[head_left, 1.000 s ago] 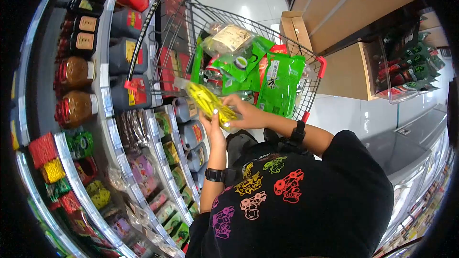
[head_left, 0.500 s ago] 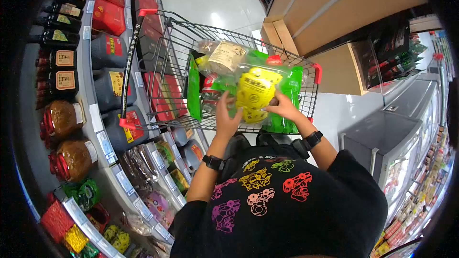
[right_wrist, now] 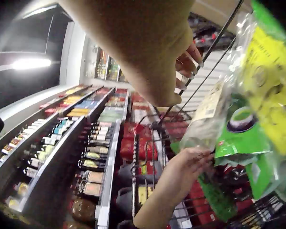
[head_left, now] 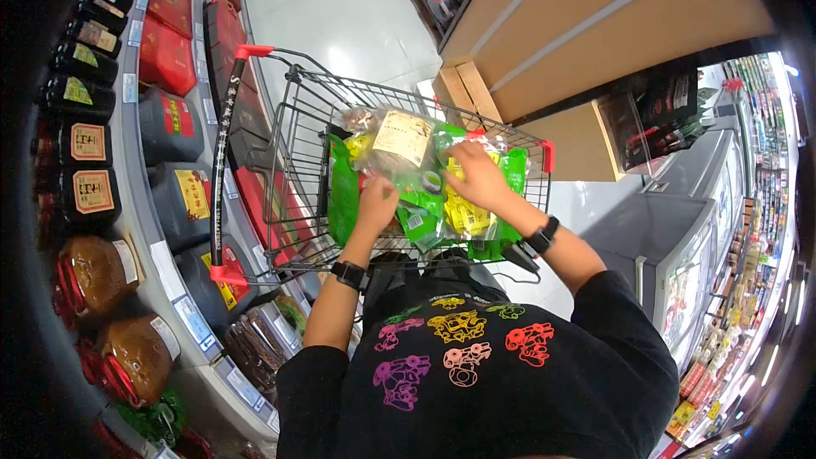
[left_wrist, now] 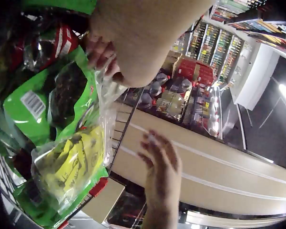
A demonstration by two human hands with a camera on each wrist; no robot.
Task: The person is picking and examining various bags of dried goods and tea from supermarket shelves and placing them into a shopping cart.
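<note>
Just beyond the left hand [head_left: 378,204], a clear bag [head_left: 404,140] with a beige label lies on top of the goods in the shopping cart [head_left: 548,157]. The hand's fingers are bent near the bag's lower edge, close to green packaging; whether they pinch any of it cannot be told. Over to the right, the right hand [head_left: 478,177] hovers with its fingers apart and grips nothing; the left wrist view shows it in the air, clear of the goods. Below it and toward the body lies the yellow pack [head_left: 466,212], in crinkled clear plastic, resting among the cart's contents. Between the two hands, a green pack with a barcode [head_left: 416,219] lies just beside the yellow one. To the left of the left hand, another green pack [head_left: 343,204] stands against the cart's side, and past the right hand's wrist a further green pack [head_left: 516,172] shows near the right end. Red packaging shows close to the left hand in its own wrist view. Well to the left of both hands is the cart's black handle [head_left: 223,144], and farther out on the shelves stand dark jugs [head_left: 183,204] and brown jars [head_left: 140,357]. Beyond the right hand, outside the cart, is a cardboard box [head_left: 467,91]. Behind each hand, a dark band circles the wrist, and nearer still is a black shirt [head_left: 484,365] with coloured line drawings.
</note>
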